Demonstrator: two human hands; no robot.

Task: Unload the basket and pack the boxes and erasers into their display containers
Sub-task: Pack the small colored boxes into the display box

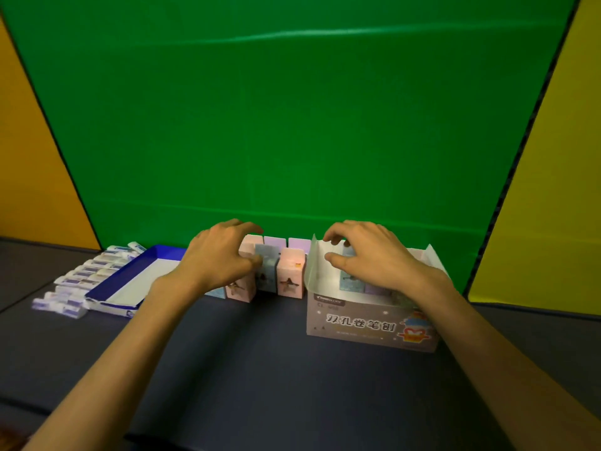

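Lying at far left on the dark table (260,369): a loose row of wrapped erasers (87,275), blurred, count uncertain, well apart from both hands.

Sitting just right of those, touching or nearly touching them: a blue-rimmed tray (130,275) with a white floor, tilted slightly, its far corner passing behind the left wrist.

Standing upright at centre, between the tray and the display carton: a cluster of small boxes (290,275), pink, blue and lilac, at least 5 showing, in 2 rough rows.

Reaching over the cluster's left part: left hand (221,255), fingers curled, closing round a pink box (247,252) with fingertips over its top and thumb beside the neighbouring blue box (268,271); hold looking firm, though contact partly hidden.

Standing free just right of that hand: 1 pink box, untouched.

Resting at right on the table: an open display carton (370,323) printed with Chinese characters, left flap raised, several boxes already sitting inside.

Hovering inside the carton's mouth: right hand (367,255), fingers bent, pinching a blue box (349,268) between thumb and fingertips, box partly down among the others.

Hanging behind everything: a green backdrop (292,109), yellow panels (559,174) flanking.
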